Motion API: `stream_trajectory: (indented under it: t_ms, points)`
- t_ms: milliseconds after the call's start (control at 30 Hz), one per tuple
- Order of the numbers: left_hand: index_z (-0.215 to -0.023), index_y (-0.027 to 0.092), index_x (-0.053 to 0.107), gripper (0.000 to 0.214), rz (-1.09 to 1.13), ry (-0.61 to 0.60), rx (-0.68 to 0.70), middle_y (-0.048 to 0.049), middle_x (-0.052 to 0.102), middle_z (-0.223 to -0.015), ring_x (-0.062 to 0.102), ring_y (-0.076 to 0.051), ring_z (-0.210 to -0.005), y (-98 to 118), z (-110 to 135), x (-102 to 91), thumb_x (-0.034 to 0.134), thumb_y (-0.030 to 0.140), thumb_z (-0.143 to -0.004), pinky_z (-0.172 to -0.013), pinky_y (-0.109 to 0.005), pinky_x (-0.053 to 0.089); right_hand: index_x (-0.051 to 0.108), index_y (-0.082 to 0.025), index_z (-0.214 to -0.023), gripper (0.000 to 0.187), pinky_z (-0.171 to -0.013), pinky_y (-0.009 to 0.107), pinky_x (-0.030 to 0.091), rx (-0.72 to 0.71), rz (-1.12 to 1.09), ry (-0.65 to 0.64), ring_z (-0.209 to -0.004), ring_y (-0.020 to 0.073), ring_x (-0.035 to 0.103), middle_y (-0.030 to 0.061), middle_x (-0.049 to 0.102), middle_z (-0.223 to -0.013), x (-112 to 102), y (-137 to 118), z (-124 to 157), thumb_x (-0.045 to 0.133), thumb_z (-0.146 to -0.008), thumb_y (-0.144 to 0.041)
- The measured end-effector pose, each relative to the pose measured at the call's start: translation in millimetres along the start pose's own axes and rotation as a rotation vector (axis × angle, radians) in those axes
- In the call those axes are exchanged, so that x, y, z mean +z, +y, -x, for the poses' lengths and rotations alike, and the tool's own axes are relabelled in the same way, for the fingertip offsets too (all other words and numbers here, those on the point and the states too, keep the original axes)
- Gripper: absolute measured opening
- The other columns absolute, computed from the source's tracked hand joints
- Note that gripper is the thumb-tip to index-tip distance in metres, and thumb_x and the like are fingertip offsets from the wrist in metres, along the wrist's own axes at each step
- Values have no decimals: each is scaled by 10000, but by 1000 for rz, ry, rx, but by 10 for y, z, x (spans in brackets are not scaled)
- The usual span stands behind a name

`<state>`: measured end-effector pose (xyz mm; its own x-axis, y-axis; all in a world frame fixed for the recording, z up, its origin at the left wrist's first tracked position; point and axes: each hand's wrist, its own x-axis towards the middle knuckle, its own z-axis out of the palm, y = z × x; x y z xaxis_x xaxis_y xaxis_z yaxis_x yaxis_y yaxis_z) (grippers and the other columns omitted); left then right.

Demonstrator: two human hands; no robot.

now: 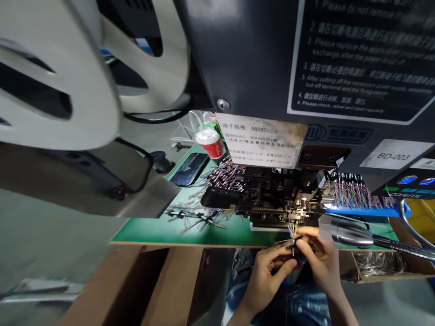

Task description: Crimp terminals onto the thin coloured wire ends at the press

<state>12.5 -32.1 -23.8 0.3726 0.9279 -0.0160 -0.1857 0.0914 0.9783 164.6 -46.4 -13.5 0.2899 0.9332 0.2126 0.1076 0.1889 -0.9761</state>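
Green-topped workbench: front edge brown. Floor: smooth, grey-green, visible left of the workbench; pale reflected light noted on the floor to its right. Cardboard box: below the workbench's front edge, left portion. Open carton: at the workbench's right end. Yellow container: beyond that end, partly hidden.

the wires are multicoloured, yellow among them, the table green, the cup red with a white lid, the tray blue, the machine dark grey with white lettering, and the jeans mottled blue.
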Motion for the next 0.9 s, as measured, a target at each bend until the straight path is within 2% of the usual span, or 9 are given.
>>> stream_trajectory:
  t_ms: [100,200,267,400,500,600,733,900]
  points:
    - [-1018,180,870,272,-79,43,20,-159,839,-1085,838,-272,-762,-81,-6,-35,827,417,-891,-752,-351,709,820,-222,-981,154,-821,363,625,21,33,57,-890,263,789,85,829,-968,35,-14,-34,751,-967,-360]
    - [-1061,192,874,226,-193,93,74,-159,846,-1089,847,-278,-797,-159,-16,-67,824,316,-879,-734,-322,710,817,-227,-928,125,-767,340,628,-12,95,50,-826,244,785,67,818,-898,65,-46,-64,731,-973,-305]
    - [-1088,213,870,230,-251,107,109,-136,855,-1065,845,-273,-810,-172,-34,-73,813,279,-875,-738,-320,710,814,-225,-909,139,-786,351,636,-41,98,31,-815,243,785,63,813,-875,79,-73,-79,718,-983,-294]
    - [-1008,241,878,160,-381,98,167,-86,868,-967,839,-276,-843,-103,-86,-55,789,223,-877,-756,-322,704,804,-230,-920,136,-781,353,665,-33,19,37,-788,236,787,49,807,-853,88,-103,-74,733,-987,-325]
    - [-995,254,881,200,-463,50,238,-74,869,-920,836,-276,-840,-31,-117,-33,736,155,-898,-794,-335,694,812,-251,-944,156,-812,382,674,-4,0,-4,-783,237,777,49,804,-863,71,-89,-40,714,-1004,-357]
    - [-1036,262,876,247,-479,41,292,-81,873,-974,839,-277,-867,2,-134,-14,710,126,-913,-831,-341,687,830,-268,-969,146,-857,398,665,33,-11,-22,-849,250,783,47,815,-900,51,-63,-3,712,-1003,-348]
    - [-1010,245,875,228,-475,68,319,-84,872,-955,841,-273,-845,8,-144,5,712,121,-909,-808,-326,689,848,-279,-973,104,-870,375,663,66,-48,29,-891,249,792,36,833,-931,52,-59,13,744,-968,-291]
    - [-1021,241,871,240,-478,46,349,-78,866,-925,833,-256,-805,94,-158,25,688,118,-927,-767,-299,679,863,-283,-964,98,-888,361,651,12,-22,69,-885,238,794,33,845,-942,54,-84,-4,771,-939,-260]
